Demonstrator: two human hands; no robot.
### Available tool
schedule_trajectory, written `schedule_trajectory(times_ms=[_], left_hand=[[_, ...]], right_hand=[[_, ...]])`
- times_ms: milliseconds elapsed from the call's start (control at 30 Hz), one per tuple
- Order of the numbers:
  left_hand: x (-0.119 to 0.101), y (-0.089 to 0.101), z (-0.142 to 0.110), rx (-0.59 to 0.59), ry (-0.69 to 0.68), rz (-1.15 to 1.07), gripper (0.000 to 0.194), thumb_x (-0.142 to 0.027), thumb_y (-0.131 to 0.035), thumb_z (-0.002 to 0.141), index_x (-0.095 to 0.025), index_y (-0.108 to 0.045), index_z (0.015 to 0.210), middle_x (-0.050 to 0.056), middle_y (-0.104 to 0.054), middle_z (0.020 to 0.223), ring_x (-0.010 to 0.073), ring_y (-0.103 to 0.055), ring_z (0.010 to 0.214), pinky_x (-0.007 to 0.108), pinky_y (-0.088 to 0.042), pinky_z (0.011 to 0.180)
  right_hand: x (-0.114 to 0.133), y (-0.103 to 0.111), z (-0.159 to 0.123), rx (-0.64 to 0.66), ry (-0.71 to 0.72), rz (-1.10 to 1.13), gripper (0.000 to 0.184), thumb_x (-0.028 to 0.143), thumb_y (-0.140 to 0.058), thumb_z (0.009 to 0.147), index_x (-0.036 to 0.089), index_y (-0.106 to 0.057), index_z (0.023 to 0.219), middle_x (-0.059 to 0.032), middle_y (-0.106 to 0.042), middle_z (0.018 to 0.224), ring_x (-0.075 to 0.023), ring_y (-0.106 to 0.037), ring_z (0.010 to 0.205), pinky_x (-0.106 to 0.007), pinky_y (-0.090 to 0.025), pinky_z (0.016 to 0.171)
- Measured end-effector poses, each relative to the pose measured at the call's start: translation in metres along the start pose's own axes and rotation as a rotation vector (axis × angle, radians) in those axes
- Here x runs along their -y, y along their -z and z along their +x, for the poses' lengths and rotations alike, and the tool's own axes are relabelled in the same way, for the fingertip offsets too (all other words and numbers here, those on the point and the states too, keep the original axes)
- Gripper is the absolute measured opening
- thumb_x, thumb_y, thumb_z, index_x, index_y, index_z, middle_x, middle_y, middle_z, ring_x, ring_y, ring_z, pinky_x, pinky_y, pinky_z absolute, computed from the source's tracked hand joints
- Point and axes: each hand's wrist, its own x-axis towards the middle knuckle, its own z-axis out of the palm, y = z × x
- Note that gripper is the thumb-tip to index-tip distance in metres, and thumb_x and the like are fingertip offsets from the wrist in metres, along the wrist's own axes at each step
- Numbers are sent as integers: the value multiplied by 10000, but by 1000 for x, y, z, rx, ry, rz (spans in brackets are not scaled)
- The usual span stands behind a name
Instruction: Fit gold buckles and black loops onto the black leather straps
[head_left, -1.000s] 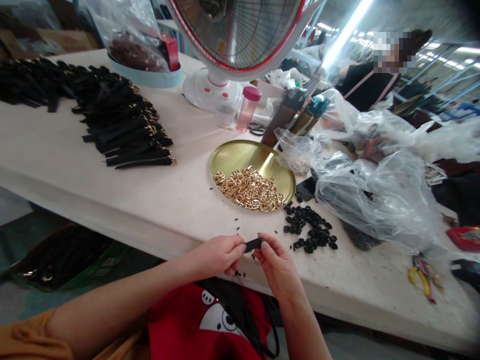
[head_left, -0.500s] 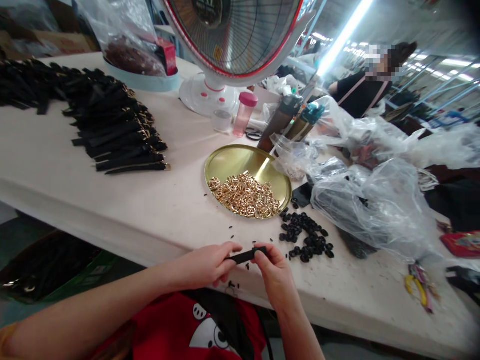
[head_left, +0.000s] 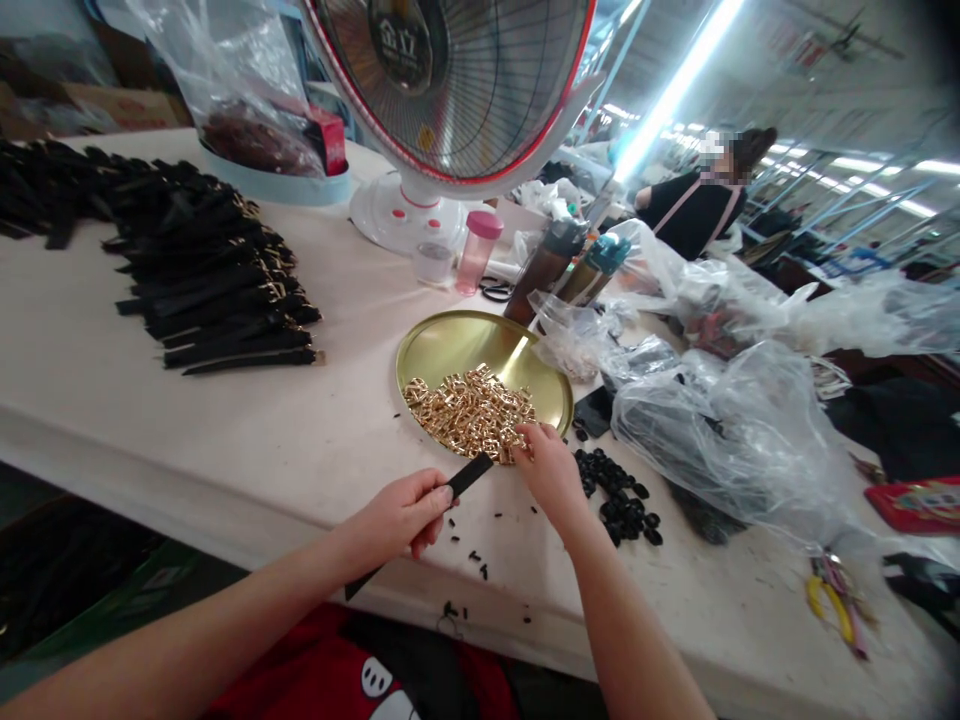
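A black strap [head_left: 471, 475] is pinched between the thumb and fingers of my left hand [head_left: 409, 515]. Its flat end points up toward the tray, and its other end shows below my wrist. My right hand [head_left: 551, 470] is over the near right rim of a round gold tray [head_left: 469, 328]. Its thumb and fingertips are closed on a gold buckle at the edge of the pile of small gold buckles [head_left: 476, 410]. Small black rings [head_left: 630, 515] lie in a heap just right of that hand.
Many finished-looking black straps [head_left: 217, 270] with gold ends lie at the left. A fan [head_left: 450, 90], a pink-lidded bottle [head_left: 478, 255] and dark bottles [head_left: 547, 265] stand behind the tray. Plastic bags [head_left: 720, 420] and yellow-handled pliers [head_left: 829, 600] are at the right. A person [head_left: 694, 205] is beyond.
My right hand has let go of the strap and moved up to the gold buckles in the tray. My left hand keeps the strap, now tilted more steeply. The view has shifted slightly.
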Motion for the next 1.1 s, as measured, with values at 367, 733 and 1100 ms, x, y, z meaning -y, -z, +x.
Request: schedule_trajectory(times_ms=[367,733,1100], left_hand=[[-2,-1,-11,6,-43,-29,274,-431,-395,805,-163,-444,770,-62,-460,516,65,-389,420,178,-319,412],[-10,-13,-14,-144,-191,-113,278,-423,-525,752,-160,-460,814,-87,-426,497,51,-362,396,174,-290,395],[2,-24,-17,-113,-62,-433,188,-305,-541,726,-132,-479,767,-37,-514,654,18,-343,419,175,-235,397]], right_hand=[[-12,-1,15,-5,-1,4,132,235,-592,686,190,-515,589,-8,-492,667,-155,-456,625,-283,-342,606],[73,7,-68,103,-123,694,116,305,-546,755,195,-509,763,14,-575,645,-133,-552,596,-269,-442,585],[88,-7,-97,-148,273,154,116,157,-446,823,189,-551,861,-57,-573,796,-177,-536,745,-312,-441,667]])
